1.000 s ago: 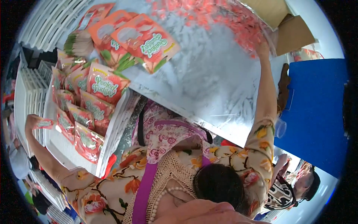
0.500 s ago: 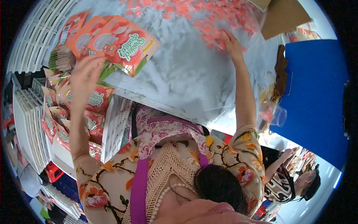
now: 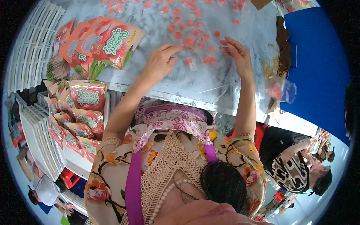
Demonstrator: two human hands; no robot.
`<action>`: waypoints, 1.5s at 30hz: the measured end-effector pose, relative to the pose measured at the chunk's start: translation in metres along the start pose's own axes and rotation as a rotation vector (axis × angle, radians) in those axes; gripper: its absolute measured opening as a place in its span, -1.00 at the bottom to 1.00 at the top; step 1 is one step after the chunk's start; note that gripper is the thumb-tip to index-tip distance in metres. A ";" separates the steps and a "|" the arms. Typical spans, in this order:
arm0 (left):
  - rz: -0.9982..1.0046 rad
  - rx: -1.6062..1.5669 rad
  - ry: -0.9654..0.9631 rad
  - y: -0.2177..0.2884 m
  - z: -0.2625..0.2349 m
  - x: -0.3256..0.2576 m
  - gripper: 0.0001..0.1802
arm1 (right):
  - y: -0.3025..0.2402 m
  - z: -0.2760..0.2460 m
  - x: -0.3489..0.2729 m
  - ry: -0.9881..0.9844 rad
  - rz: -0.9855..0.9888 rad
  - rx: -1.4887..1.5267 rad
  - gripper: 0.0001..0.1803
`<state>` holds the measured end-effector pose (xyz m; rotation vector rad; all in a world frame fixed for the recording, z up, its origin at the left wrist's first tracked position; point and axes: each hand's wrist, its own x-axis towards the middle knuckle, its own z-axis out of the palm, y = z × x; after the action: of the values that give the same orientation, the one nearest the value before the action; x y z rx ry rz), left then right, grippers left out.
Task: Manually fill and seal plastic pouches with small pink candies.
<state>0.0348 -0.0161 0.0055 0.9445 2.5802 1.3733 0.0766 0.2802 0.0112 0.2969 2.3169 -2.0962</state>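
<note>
Shifted from the pouches (image 3: 109,42), our left hand (image 3: 160,63) joins our right hand (image 3: 240,58) at upper centre, fingers parted; gathering red sweets (image 3: 177,35) seemingly calls for pinching.

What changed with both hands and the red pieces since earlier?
The left hand let go of one of the filled pouches at the white crate and swung right, over the table. The right hand drew nearer the front edge; red pieces now lie scattered between the hands. Flat pouches stayed on the table, filled ones in the crate.
</note>
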 end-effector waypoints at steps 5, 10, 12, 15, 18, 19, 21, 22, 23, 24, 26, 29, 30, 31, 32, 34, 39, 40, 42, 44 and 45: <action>0.037 0.035 -0.068 0.014 0.019 0.004 -0.60 | 0.027 0.021 -0.003 -0.028 -0.361 -0.477 -0.64; 0.014 0.136 -0.103 0.009 0.030 0.007 -0.36 | 0.028 0.050 0.010 -0.010 -0.587 -0.772 -0.47; -0.035 0.196 -0.131 0.013 0.028 0.012 -0.31 | 0.023 0.057 0.010 0.000 -0.522 -0.822 -0.39; -0.107 0.235 -0.196 0.015 0.023 0.021 -0.25 | 0.022 0.060 0.007 -0.035 -0.487 -0.807 -0.40; -0.101 0.214 -0.252 0.013 0.020 0.017 -0.20 | 0.023 0.056 0.005 -0.098 -0.516 -0.810 -0.45; -0.067 0.210 -0.271 0.012 0.020 0.015 -0.17 | 0.023 0.053 0.001 -0.098 -0.513 -0.806 -0.45; -0.064 0.187 -0.305 0.014 0.021 0.012 -0.23 | 0.019 0.049 -0.011 -0.183 -0.327 -0.592 -0.50; -0.060 0.165 -0.335 0.015 0.022 0.010 -0.29 | 0.022 0.045 -0.015 -0.181 -0.321 -0.590 -0.50; -0.062 0.164 -0.341 0.017 0.027 0.006 -0.29 | 0.024 0.040 -0.021 -0.202 -0.295 -0.546 -0.53; -0.054 0.112 -0.332 0.017 0.033 0.001 -0.31 | 0.026 0.037 -0.027 -0.222 -0.269 -0.501 -0.56; -0.045 0.056 -0.327 0.023 0.042 -0.003 -0.33 | 0.025 0.031 -0.036 -0.175 -0.191 -0.371 -0.60; -0.056 -0.048 -0.317 0.028 0.049 -0.005 -0.33 | 0.032 0.016 -0.043 -0.057 -0.090 -0.148 -0.65; -0.045 -0.026 -0.321 0.026 0.049 -0.005 -0.29 | 0.034 0.011 -0.045 0.013 -0.065 -0.051 -0.66; -0.034 -0.004 -0.325 0.024 0.049 -0.006 -0.24 | 0.035 0.008 -0.047 0.016 -0.064 -0.053 -0.66; -0.032 -0.004 -0.330 0.023 0.047 -0.006 -0.24 | 0.036 0.007 -0.051 0.038 -0.049 0.028 -0.66; 0.008 0.078 -0.245 0.020 0.040 -0.005 -0.22 | 0.037 0.006 -0.056 0.065 -0.034 0.113 -0.65; -0.056 0.087 -0.272 0.020 0.029 0.000 -0.26 | 0.034 0.011 -0.061 0.079 -0.048 0.011 -0.66; -0.091 0.078 -0.314 0.022 0.027 0.001 -0.30 | 0.034 0.010 -0.062 0.081 -0.046 0.013 -0.66; -0.081 0.082 -0.311 0.022 0.027 0.001 -0.32 | 0.035 0.010 -0.063 0.037 -0.140 -0.279 -0.63; -0.069 0.083 -0.312 0.023 0.028 0.002 -0.33 | 0.030 0.015 -0.059 0.007 -0.289 -0.476 -0.62; -0.103 0.090 -0.336 0.026 0.028 0.002 -0.35 | 0.028 0.017 -0.057 -0.025 -0.438 -0.675 -0.61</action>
<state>0.0547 0.0162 0.0089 0.9462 2.4122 0.9835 0.1347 0.2585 -0.0107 -0.2659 3.0880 -1.2549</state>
